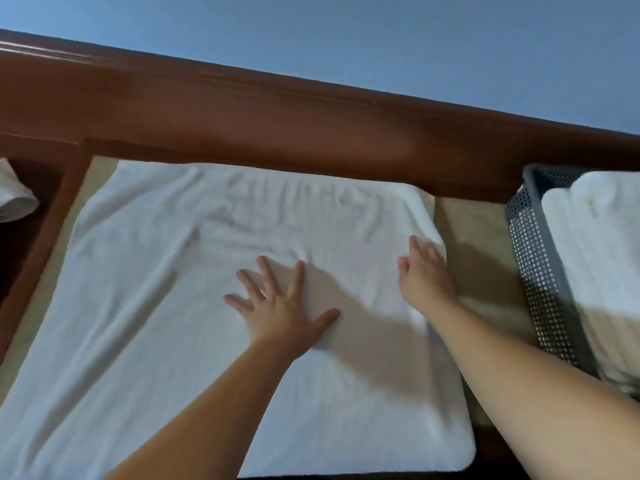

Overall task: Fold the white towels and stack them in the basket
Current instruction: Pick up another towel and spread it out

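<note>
A large white towel (180,289) lies spread across the tan surface, wrinkled near its far edge. My left hand (280,303) presses flat on the towel's middle with fingers spread. My right hand (424,271) rests with straight fingers on the towel's right edge. At the right stands a grey perforated basket (535,268) holding folded white towels (602,244).
A brown wooden rail (277,116) runs along the far side, with a blue wall (381,36) behind it. A rolled white cloth (14,199) sits at the far left beyond a wooden frame. A strip of tan surface (478,237) lies between towel and basket.
</note>
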